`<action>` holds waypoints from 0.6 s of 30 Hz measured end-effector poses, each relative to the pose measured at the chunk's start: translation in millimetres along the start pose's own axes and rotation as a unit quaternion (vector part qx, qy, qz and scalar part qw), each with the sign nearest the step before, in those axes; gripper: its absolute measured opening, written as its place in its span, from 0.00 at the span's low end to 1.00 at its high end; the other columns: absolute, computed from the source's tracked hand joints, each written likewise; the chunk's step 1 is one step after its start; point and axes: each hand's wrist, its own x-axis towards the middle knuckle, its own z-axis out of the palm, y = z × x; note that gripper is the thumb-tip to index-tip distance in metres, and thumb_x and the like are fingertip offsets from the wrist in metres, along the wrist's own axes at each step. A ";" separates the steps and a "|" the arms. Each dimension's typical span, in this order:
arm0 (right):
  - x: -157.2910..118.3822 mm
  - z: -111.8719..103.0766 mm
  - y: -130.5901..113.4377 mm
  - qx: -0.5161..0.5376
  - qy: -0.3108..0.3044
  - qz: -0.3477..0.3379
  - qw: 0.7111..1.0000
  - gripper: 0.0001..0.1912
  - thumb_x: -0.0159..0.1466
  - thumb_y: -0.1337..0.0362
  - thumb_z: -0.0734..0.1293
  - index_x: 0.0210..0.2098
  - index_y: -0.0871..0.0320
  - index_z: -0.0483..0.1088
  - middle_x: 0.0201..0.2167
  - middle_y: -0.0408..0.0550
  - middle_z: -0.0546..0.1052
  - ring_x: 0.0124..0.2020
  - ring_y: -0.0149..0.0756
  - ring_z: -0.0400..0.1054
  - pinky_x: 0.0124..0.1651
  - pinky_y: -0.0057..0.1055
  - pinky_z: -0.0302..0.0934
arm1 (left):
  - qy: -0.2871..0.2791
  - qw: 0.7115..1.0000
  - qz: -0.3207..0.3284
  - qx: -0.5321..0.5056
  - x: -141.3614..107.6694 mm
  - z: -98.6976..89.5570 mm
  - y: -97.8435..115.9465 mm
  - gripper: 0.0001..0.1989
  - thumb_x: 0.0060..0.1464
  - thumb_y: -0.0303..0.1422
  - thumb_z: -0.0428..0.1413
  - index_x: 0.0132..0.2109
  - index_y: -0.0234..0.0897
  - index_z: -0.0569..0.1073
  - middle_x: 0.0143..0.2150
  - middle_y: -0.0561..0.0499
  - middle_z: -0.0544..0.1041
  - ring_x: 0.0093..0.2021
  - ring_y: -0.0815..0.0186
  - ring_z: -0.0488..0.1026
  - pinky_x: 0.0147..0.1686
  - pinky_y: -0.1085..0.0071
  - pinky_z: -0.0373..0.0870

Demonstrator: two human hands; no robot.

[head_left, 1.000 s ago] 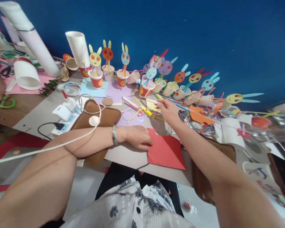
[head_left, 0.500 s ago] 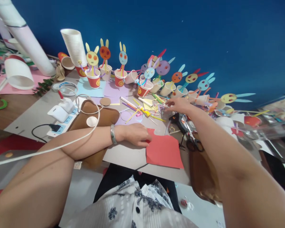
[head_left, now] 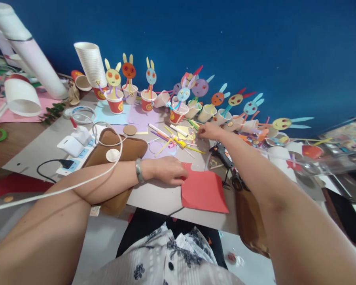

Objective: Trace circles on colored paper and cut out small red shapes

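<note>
My left hand lies low over the table with its fingers curled on the left edge of a sheet of red paper, whose top edge has a cut-out. My right hand is stretched out to the pile of pens and paper scraps, fingers drawn together and pointing down; what they pinch, if anything, is hidden. Just left of it lie markers, a green pen and yellow scraps. A black glue gun and scissors lie below my right forearm.
Along the blue wall stand paper cups with rabbit-faced figures. A tall stack of white cups is at the back left. A power strip with chargers and a white cable lie near my left forearm. A brown pouch sits at the right.
My right hand has shifted slightly left and down, and its fingers have come together over the scraps. My left hand stays at the red paper. The view has tilted slightly.
</note>
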 end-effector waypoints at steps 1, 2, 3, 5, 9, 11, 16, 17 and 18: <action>-0.3 -1.0 0.9 0.009 0.005 0.000 1.000 0.04 0.52 0.72 0.73 0.24 0.58 0.78 0.24 0.46 0.80 0.29 0.36 0.71 0.35 0.30 0.58 | -0.003 1.000 -0.002 0.002 0.0 0.1 0.1 0.10 0.61 0.36 0.51 0.37 0.40 0.76 0.30 0.48 0.78 0.28 0.64 0.72 0.28 0.66 0.55; -0.9 -3.2 2.4 0.019 0.012 0.001 1.000 0.06 0.52 0.74 0.72 0.22 0.59 0.78 0.22 0.45 0.78 0.27 0.33 0.69 0.34 0.30 0.57 | -0.007 1.000 -0.005 0.004 -0.1 -0.1 0.3 0.10 0.61 0.36 0.51 0.37 0.40 0.76 0.30 0.48 0.79 0.28 0.64 0.72 0.28 0.66 0.55; -1.9 -6.5 4.8 0.029 0.019 0.003 0.999 0.07 0.52 0.75 0.72 0.21 0.60 0.77 0.20 0.44 0.77 0.25 0.30 0.66 0.33 0.30 0.55 | -0.009 1.000 -0.007 0.005 -0.1 -0.4 0.5 0.10 0.61 0.36 0.51 0.37 0.40 0.76 0.30 0.48 0.79 0.28 0.64 0.72 0.28 0.66 0.55; -4.5 -15.9 12.0 0.052 0.038 0.012 0.998 0.08 0.54 0.77 0.71 0.21 0.63 0.76 0.17 0.41 0.74 0.22 0.25 0.61 0.33 0.29 0.52 | -0.010 1.000 -0.007 0.008 0.0 -1.2 1.0 0.10 0.62 0.36 0.51 0.37 0.40 0.76 0.30 0.48 0.79 0.28 0.64 0.71 0.28 0.66 0.55; -10.4 -34.3 30.4 0.082 0.070 0.042 0.993 0.07 0.56 0.75 0.69 0.21 0.67 0.75 0.15 0.38 0.70 0.19 0.20 0.54 0.30 0.31 0.49 | -0.007 1.000 0.002 0.008 0.9 -1.9 1.2 0.10 0.61 0.36 0.51 0.36 0.40 0.75 0.30 0.48 0.79 0.28 0.64 0.71 0.28 0.66 0.54; -12.5 -36.5 36.6 0.085 0.069 0.052 0.993 0.07 0.56 0.74 0.68 0.22 0.68 0.75 0.14 0.38 0.69 0.19 0.19 0.54 0.30 0.31 0.49 | -0.005 1.000 0.004 0.005 1.3 -1.7 1.0 0.09 0.61 0.35 0.52 0.35 0.39 0.75 0.30 0.48 0.78 0.28 0.64 0.70 0.28 0.66 0.54; -10.4 -21.1 33.4 0.088 0.041 0.054 0.994 0.03 0.51 0.73 0.74 0.25 0.62 0.77 0.20 0.41 0.76 0.23 0.26 0.64 0.32 0.27 0.57 | 0.002 1.000 0.007 -0.001 1.4 -1.1 0.7 0.09 0.60 0.34 0.52 0.34 0.39 0.74 0.29 0.49 0.78 0.27 0.65 0.70 0.27 0.66 0.54; -8.5 -17.1 30.6 0.084 0.035 0.054 0.994 0.05 0.50 0.72 0.76 0.27 0.61 0.78 0.22 0.42 0.77 0.25 0.29 0.67 0.33 0.28 0.59 | 0.002 1.000 0.006 0.001 1.4 -1.3 0.9 0.09 0.60 0.34 0.52 0.34 0.39 0.74 0.29 0.49 0.78 0.27 0.65 0.70 0.27 0.66 0.54; -6.0 -13.6 27.8 0.081 0.031 0.056 0.995 0.08 0.48 0.70 0.77 0.28 0.60 0.79 0.24 0.44 0.78 0.27 0.33 0.69 0.34 0.29 0.61 | 0.000 1.000 0.003 0.004 1.4 -1.6 1.1 0.09 0.61 0.34 0.52 0.35 0.40 0.74 0.30 0.50 0.78 0.27 0.65 0.71 0.27 0.66 0.54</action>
